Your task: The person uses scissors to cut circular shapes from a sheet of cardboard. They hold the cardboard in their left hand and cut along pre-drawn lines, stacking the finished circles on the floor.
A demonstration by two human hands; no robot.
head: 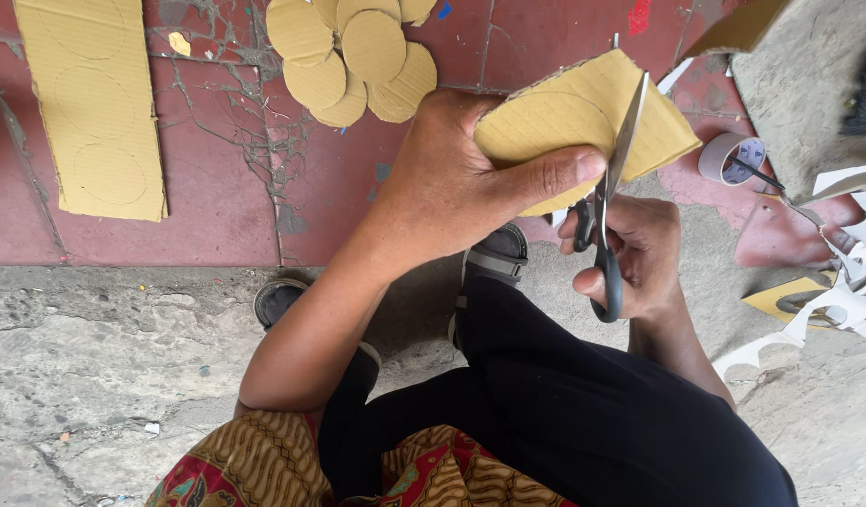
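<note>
My left hand (pixel 471 178) grips a piece of brown cardboard (pixel 564 117) with a circle drawn on it, thumb pressed across its near face. My right hand (pixel 640 258) holds black-handled scissors (pixel 607 221), fingers through the loops. The blades point up and cut into the cardboard's right part, along the drawn circle. Both hands are held above my knees, over the floor.
A pile of cut cardboard discs (pixel 353 56) lies on the red tiled floor at top centre. A long cardboard strip (pixel 95 103) with drawn circles lies top left. A tape roll (pixel 729 155) and white paper scraps (pixel 851 282) sit at right. My sandalled feet (pixel 497 253) rest on grey concrete.
</note>
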